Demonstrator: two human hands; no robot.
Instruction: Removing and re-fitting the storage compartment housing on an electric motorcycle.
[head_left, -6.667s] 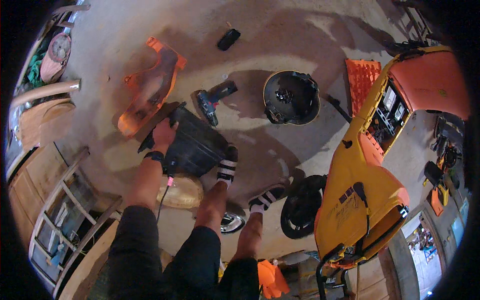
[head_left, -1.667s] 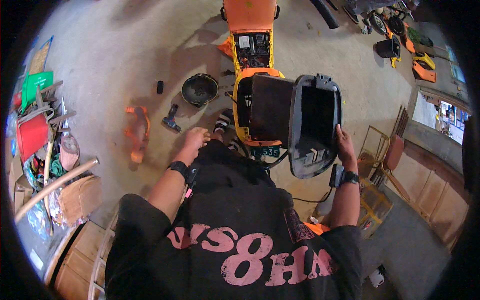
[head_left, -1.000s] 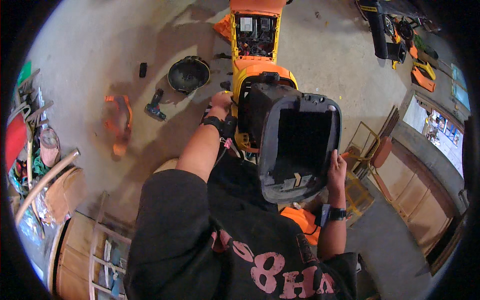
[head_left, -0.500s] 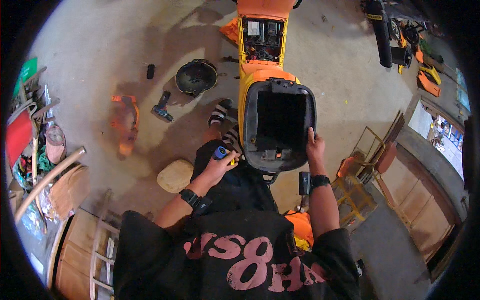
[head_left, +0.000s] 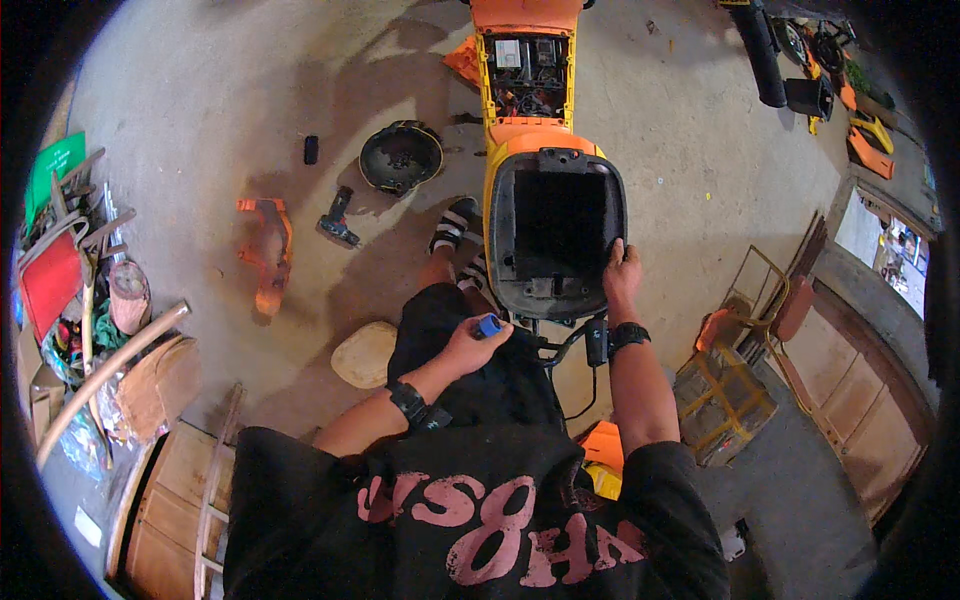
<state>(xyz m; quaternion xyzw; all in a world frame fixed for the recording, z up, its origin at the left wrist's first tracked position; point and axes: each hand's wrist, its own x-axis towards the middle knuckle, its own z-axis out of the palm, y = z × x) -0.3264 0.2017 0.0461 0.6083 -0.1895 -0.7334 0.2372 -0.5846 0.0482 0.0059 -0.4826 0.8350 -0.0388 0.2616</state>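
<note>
My left hand is closed round a short blue object, perhaps a tool handle, over my dark shorts, left of the scooter's rear. My right hand grips the right rim of a black plastic storage bin, which sits in the back of the orange and yellow scooter body. The bin's inside is dark. Ahead of it, an open compartment shows wiring and boxes. A power drill, a black round shell and a small black object lie on the floor to the left.
An orange panel and a pale oval piece lie on the floor. Piled clutter lines the left. Vehicle parts lie at the upper right. A metal frame cart stands near the doors on the right.
The bin has swung from tilted at the right to seated in the scooter body. The blue object has appeared in my left hand, which has since drawn down toward my shorts.
</note>
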